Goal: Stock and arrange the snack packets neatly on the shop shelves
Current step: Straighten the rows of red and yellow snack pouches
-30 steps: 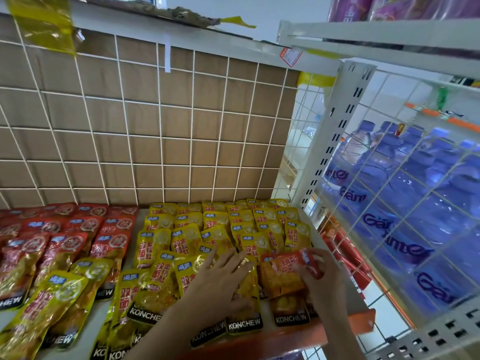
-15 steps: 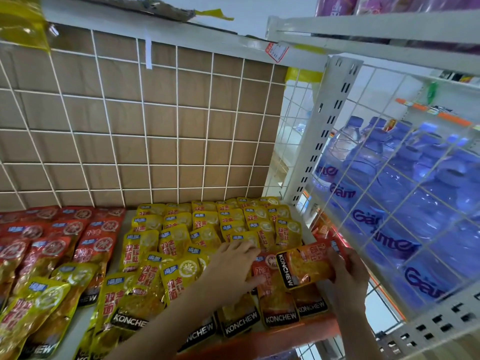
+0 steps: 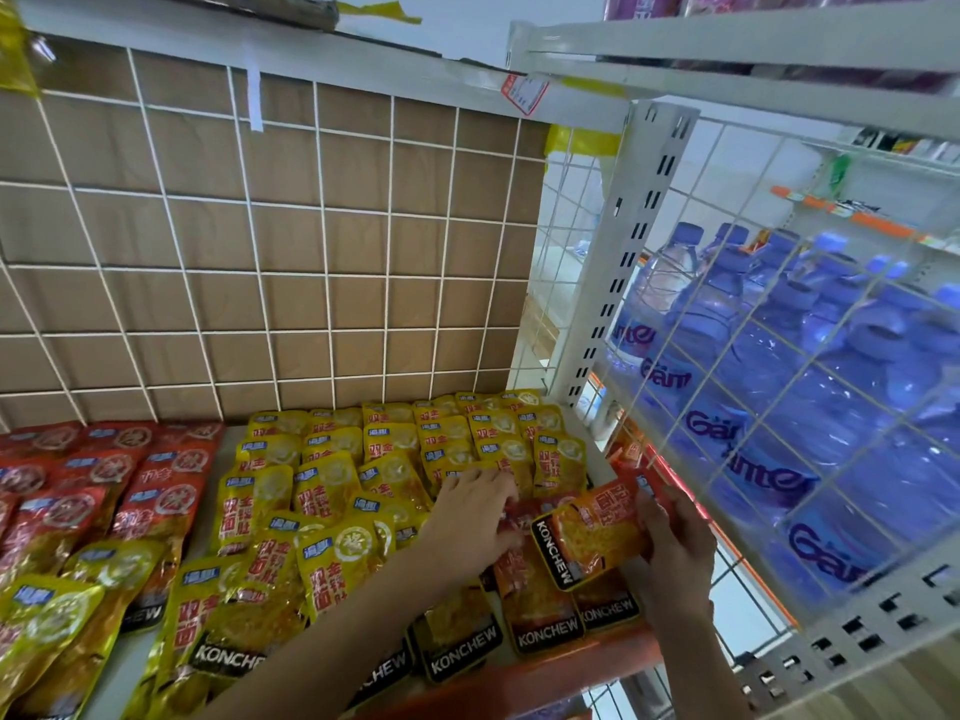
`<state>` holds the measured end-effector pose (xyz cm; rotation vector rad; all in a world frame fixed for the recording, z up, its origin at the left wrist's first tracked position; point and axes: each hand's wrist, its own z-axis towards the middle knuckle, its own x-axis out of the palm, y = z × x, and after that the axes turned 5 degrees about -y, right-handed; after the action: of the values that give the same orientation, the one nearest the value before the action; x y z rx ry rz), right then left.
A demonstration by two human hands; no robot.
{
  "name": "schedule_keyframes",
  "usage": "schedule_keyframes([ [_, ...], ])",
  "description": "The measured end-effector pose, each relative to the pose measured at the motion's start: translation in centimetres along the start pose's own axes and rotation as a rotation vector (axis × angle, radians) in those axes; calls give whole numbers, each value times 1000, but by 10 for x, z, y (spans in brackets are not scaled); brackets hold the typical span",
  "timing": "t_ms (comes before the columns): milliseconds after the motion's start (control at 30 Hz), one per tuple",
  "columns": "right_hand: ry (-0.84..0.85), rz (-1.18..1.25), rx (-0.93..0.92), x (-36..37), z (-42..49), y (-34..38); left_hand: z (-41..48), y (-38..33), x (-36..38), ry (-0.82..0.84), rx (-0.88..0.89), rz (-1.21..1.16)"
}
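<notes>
Orange packet (image 3: 597, 527): was held over the front right corner of the shelf (image 3: 571, 672), turned sideways, its black KONCHEW band facing left.
Right hand (image 3: 675, 553): was clamped on the packet's right end, the thumb across its face and the fingers curled behind it.
Left hand (image 3: 470, 517): lay just left of the held packet, fingers straight and spread, pressed flat on the stock and gripping nothing; whether its fingertips touched the held packet could not be told.
Lying orange packets (image 3: 540, 610): sat flat beneath the held one, at the shelf's front edge.
Yellow packets (image 3: 332, 491): filled overlapping rows from the front edge back to the wire grid (image 3: 322, 252).
Red packets (image 3: 156, 491): lay in rows left of the yellow ones, cut off by the frame's left side.
Water bottles (image 3: 779, 407): stood behind a wire panel on the right.
Hidden: the packets under the left palm and forearm, and the right fingers behind the held packet.
Hard to read: print on the farthest rows was too small and blurred.
</notes>
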<state>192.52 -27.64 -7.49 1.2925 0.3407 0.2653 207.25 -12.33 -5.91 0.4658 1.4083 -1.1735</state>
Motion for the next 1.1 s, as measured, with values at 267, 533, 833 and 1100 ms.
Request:
schedule_keyframes([
  [267,-16,276,202,0,-11,7,4,-2,-5,-220,-29,-363],
  [533,-47,330,138,-2,-10,10,7,3,-27,-405,-154,-811],
  [833,72,271,76,8,-20,30,-36,57,-78,-606,-257,-876],
  [1100,223,151,2,45,-41,48,-115,117,-109,-641,-361,-833],
])
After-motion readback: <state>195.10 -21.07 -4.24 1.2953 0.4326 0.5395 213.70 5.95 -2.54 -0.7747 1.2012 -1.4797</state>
